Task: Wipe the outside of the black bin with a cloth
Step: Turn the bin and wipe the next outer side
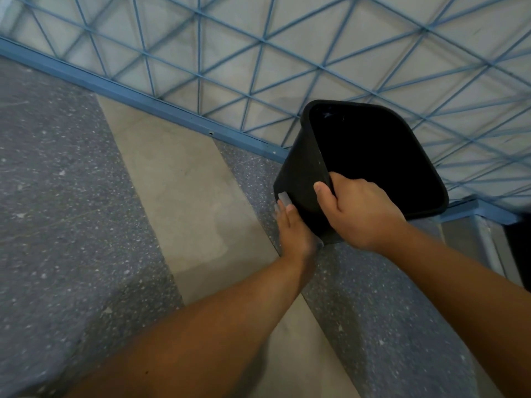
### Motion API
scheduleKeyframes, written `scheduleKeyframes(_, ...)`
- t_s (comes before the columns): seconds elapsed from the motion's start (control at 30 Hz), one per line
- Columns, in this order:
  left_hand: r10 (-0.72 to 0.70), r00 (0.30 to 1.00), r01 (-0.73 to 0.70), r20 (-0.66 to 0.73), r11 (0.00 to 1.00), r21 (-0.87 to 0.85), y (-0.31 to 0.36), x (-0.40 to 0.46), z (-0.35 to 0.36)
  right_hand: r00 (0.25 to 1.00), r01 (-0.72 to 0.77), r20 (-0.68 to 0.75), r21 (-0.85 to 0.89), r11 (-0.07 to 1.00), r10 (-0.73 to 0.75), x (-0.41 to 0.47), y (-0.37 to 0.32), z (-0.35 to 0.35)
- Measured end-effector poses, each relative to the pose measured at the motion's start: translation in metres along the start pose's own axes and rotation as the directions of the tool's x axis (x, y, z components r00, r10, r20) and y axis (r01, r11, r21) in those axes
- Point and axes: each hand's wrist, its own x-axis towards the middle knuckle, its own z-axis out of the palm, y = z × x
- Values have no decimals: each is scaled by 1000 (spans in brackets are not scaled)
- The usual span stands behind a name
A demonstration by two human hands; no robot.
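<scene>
The black bin [298, 168] is held off the floor, tilted with its open mouth toward me and its inside dark. My right hand [356, 208] grips the near rim, thumb on the outer wall and fingers inside. My left hand [293, 228] lies flat against the bin's lower left outer wall, pressing a pale grey cloth [283, 198] whose edge shows past the fingertips. Most of the cloth is hidden under the hand.
Below is a speckled grey floor [71, 211] crossed by a plain beige strip [178, 191]. A blue metal railing [172, 113] with a diagonal wire grid [258, 41] runs behind the bin. A blue-grey post [485, 234] stands at the right.
</scene>
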Motion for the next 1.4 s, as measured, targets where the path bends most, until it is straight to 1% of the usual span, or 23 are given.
scheduleKeyframes(0.07,49,999,-49,2,998,36,0,-1,-5,1000,-1,7,-4,1000,1,0,0,-1)
scheduleKeyframes(0.17,-14,1000,14,-5,1000,-5,-1,13,-7,1000,1,2,-5,1000,-1,-1,0,0)
scheduleKeyframes(0.3,-38,999,38,27,999,-17,-2,-4,-8,1000,4,16,10,1000,-5,-1,1,-2)
scheduleKeyframes(0.47,-88,996,88,2,993,-75,-24,36,-12,1000,6,18,14,1000,-6,0,1,-2)
scheduleKeyframes(0.5,-117,993,118,16,991,-68,-20,29,-11,1000,7,19,16,1000,-7,0,1,-2)
scheduleKeyframes(0.57,-113,993,114,25,993,-34,0,5,-11,1000,7,20,19,1000,-8,-1,1,-2)
scheduleKeyframes(0.67,-99,995,99,14,994,-35,-5,22,-14,1000,11,11,10,1000,-11,-1,1,-2)
scheduleKeyframes(0.73,-86,996,86,26,996,14,-7,30,-15,1000,13,3,9,1000,-13,0,1,-1)
scheduleKeyframes(0.8,-126,989,123,75,992,41,0,15,-21,1000,15,5,18,1000,-15,0,2,-1)
scheduleKeyframes(0.87,-179,978,166,109,979,115,8,0,-39,1000,17,16,21,1000,-17,-1,2,-2)
scheduleKeyframes(0.93,-201,978,192,60,973,127,12,-2,-60,1000,20,23,26,999,-20,-1,3,-2)
scheduleKeyframes(0.97,-187,982,182,22,975,129,20,-3,-66,1000,20,23,28,999,-21,-1,3,-2)
scheduleKeyframes(1.03,-104,993,111,-60,988,112,35,-8,-65,1000,19,22,31,999,-20,-1,3,-1)
scheduleKeyframes(1.07,-12,995,21,-98,996,90,42,-14,-61,1000,18,19,33,999,-18,-1,3,-1)
scheduleKeyframes(1.1,123,988,-115,-92,990,85,47,-21,-55,1000,15,16,35,999,-16,-1,3,-1)
scheduleKeyframes(1.13,278,959,-272,-56,958,87,50,-30,-48,1000,14,11,38,999,-14,-1,2,-2)
scheduleKeyframes(1.17,399,917,-396,-18,914,93,48,-38,-40,1000,12,7,38,999,-12,-2,2,-1)
scheduleKeyframes(1.2,484,874,-485,31,867,116,43,-46,-33,1000,14,2,35,999,-14,-2,2,-1)
scheduleKeyframes(1.27,574,811,-585,109,795,164,28,-55,-18,1000,30,3,30,999,-30,-2,1,-2)
scheduleKeyframes(1.3,590,795,-607,145,777,168,22,-58,-10,999,47,5,32,998,-48,-2,2,-2)
scheduleKeyframes(1.33,585,795,-606,163,782,149,20,-58,-2,997,71,10,35,997,-71,-2,1,-3)
scheduleKeyframes(1.4,582,800,-598,145,793,115,23,-50,10,993,112,18,39,993,-113,-5,0,-2)
